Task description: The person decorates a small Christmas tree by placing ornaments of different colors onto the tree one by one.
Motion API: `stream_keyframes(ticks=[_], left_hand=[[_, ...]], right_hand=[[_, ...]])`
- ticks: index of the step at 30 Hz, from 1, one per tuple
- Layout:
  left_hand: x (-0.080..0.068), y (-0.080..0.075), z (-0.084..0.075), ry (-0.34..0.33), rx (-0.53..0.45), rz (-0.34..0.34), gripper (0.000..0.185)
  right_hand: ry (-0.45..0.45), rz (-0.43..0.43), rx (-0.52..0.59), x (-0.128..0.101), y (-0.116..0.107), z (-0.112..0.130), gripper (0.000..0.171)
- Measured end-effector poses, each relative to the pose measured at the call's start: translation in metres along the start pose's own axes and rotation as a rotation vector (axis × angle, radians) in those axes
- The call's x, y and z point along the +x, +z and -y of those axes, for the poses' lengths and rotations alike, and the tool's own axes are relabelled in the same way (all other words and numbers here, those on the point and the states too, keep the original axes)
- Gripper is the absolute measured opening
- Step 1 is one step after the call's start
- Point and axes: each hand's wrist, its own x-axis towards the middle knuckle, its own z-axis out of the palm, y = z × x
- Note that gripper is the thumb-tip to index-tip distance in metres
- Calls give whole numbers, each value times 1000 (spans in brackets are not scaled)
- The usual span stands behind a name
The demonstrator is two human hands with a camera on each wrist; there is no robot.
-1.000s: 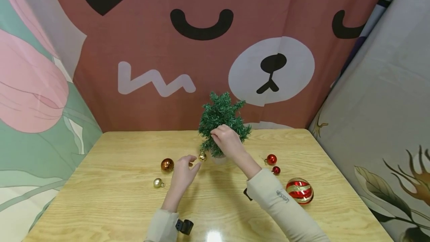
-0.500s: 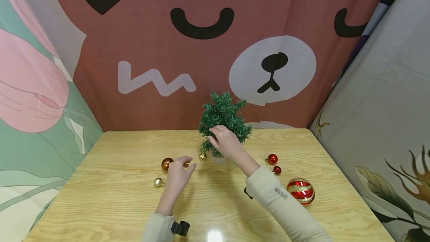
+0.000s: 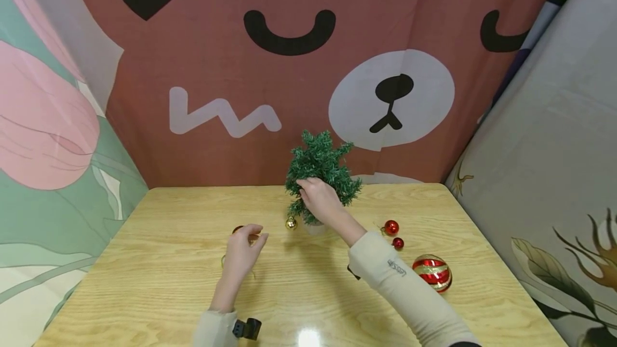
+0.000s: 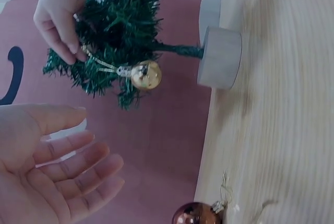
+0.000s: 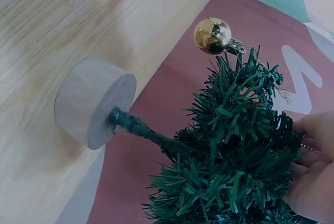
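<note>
**Gold bauble hung low on a small tree, right hand among the needles**

A small artificial green tree (image 3: 320,159) is stood upright on a wooden desk (image 3: 178,213), its stem set in a round pale base (image 4: 222,57). Low on the tree's left side, a shiny gold bauble (image 4: 146,74) is hung clear of the desk by a thin golden cord (image 4: 104,62). The grip of the right hand (image 3: 320,200) is bent in among the branches, its fingertips placed beside the cord's upper end; whether cord, branch or nothing is pinched cannot be told. The grip of the left hand (image 3: 241,250) is relaxed and holds nothing; a brown bauble (image 4: 195,214) on the desk is partly covered by it in the head view.

The step in hand is judged to be the settling of the cord. The loop is best drawn inward from the springy tip, so that it is caught by several needles. The branch should be steadied while the cord is let go, and the fingers slid out slowly so that nothing is snagged. Sideways tugging is best avoided, as a small tree may be tipped easily; the base could be braced by the free left hand.
</note>
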Motion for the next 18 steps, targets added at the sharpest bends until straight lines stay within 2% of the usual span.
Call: stream_keyframes(ticks=[10, 18], left_hand=[[-2, -15, 15, 53, -123, -69, 15], [-4, -28, 29, -4, -113, -73, 16]], right_hand=[[106, 73, 14, 4, 4, -2, 27], [123, 82, 3, 4, 7, 0, 28]])
